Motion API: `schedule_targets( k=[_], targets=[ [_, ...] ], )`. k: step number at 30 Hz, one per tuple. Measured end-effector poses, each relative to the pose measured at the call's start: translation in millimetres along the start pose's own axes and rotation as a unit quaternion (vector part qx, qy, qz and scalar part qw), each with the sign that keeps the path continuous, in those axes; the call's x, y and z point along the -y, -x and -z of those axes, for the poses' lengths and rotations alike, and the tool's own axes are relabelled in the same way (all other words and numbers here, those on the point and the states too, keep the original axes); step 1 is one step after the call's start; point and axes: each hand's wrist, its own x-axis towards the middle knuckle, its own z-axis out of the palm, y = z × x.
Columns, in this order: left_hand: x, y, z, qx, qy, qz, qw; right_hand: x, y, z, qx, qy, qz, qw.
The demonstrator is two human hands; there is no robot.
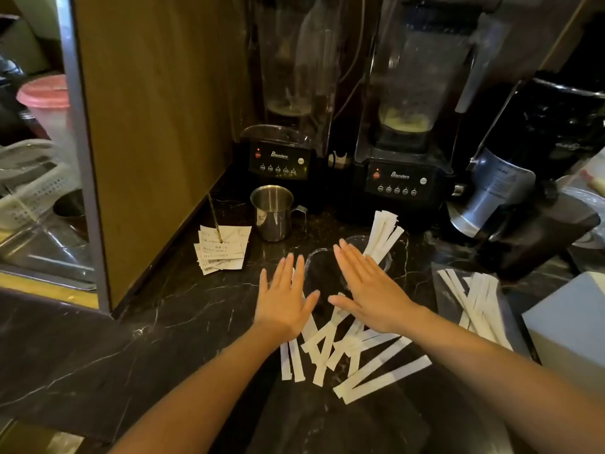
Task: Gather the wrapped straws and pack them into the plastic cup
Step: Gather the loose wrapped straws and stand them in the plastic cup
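Hovering flat and empty, left hand (284, 303) and right hand (371, 290) spread wide over scattered wrapped straws (343, 352), plastic cup (386, 257) just behind

A dark marble tabletop (170, 309) with pale veins carries everything here. Taking the steel pitcher (272, 213) as landmark: two black blenders (278, 158) stand just behind it and to its right, a stack of paper receipts on a spike (222, 247) lies beside it on the left, a clear plastic cup (383, 257) holding a few wrapped straws stands to its right, and loose wrapped straws (347, 355) lie scattered in front of it.
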Motion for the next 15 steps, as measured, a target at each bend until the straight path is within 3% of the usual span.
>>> schedule_targets(
  k=[5,11,15],
  targets=[
    [-31.0,17.5,-12.0,0.016,0.025,0.009,1.000,-20.8,11.8,0.7,0.115,0.012,0.097,0.989],
    [-57.0,32.2,-20.4,0.065,0.024,-0.009,0.998,-25.7,17.5,-2.0,0.155,0.082,0.158,0.972],
    [-61.5,36.0,-22.1,0.084,0.023,-0.008,0.996,-23.5,20.2,-6.6,0.186,0.052,0.172,0.966]
  ],
)
